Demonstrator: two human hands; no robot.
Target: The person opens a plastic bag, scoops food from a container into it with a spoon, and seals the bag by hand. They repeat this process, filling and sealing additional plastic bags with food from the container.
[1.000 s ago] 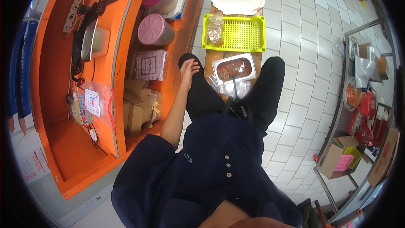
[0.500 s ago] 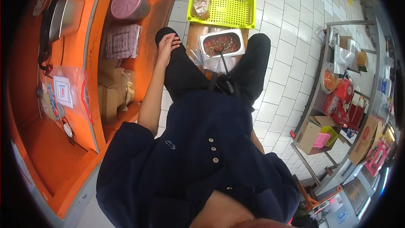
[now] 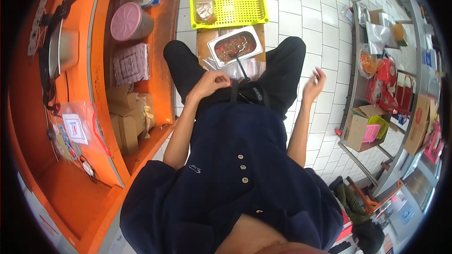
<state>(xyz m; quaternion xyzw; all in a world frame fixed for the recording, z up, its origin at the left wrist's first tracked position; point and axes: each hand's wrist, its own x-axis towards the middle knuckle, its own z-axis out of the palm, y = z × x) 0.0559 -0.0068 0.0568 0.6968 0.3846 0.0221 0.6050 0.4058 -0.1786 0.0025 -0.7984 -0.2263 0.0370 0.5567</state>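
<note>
My left hand [image 3: 214, 83] is over my lap by the black strap, its fingers pinched together; anything between them is too small to make out. Out to the right, over the tiled floor, my right hand [image 3: 314, 86] is raised with slightly curled fingers apart and holds nothing. Between my knees a metal container [image 3: 258, 59] of chunky red food sits tilted in view on a wooden bench [image 3: 203, 42], with a dark-handled utensil [image 3: 242, 67] standing in it. Clear plastic bags [image 3: 252, 69] lie just below the container.
A green basket [image 3: 265, 7] with a plastic bag [image 3: 205, 5] in it is beyond the container. On the left, orange shelving [image 3: 162, 61] holds a pink-lidded tub [image 3: 126, 21] and cardboard boxes [image 3: 123, 122]. A metal rack [image 3: 351, 113] with goods stands on the right.
My left hand has moved from my left knee inward to my lap, its fingers now closed. My right hand has come into view on the right. The view has shifted slightly.
</note>
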